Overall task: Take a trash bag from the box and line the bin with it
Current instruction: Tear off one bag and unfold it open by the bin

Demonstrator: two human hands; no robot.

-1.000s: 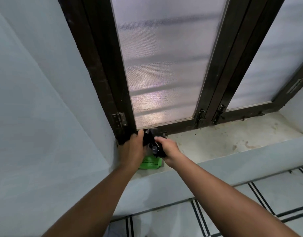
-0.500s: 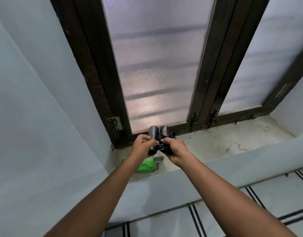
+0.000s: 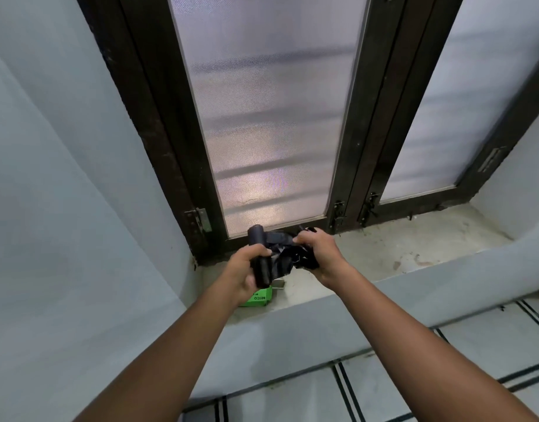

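A roll of black trash bags (image 3: 260, 255) is held upright above the window sill, gripped by my left hand (image 3: 243, 274). A loose, crumpled black bag (image 3: 285, 254) stretches from the roll to the right, and my right hand (image 3: 321, 254) pinches its free end. The green trash-bag box (image 3: 260, 297) lies on the sill (image 3: 384, 254) just below my left hand, partly hidden by it. No bin is in view.
A dark-framed window with frosted panes (image 3: 271, 123) rises behind the sill. A pale wall (image 3: 64, 208) closes the left side. Below the ledge is a tiled floor with dark stripes (image 3: 384, 388). A small metal object (image 3: 280, 284) lies next to the box.
Both hands have lifted the roll out of the green box and raised it off the sill. The right hand has drawn a bag away to the right, so the hands are now apart.
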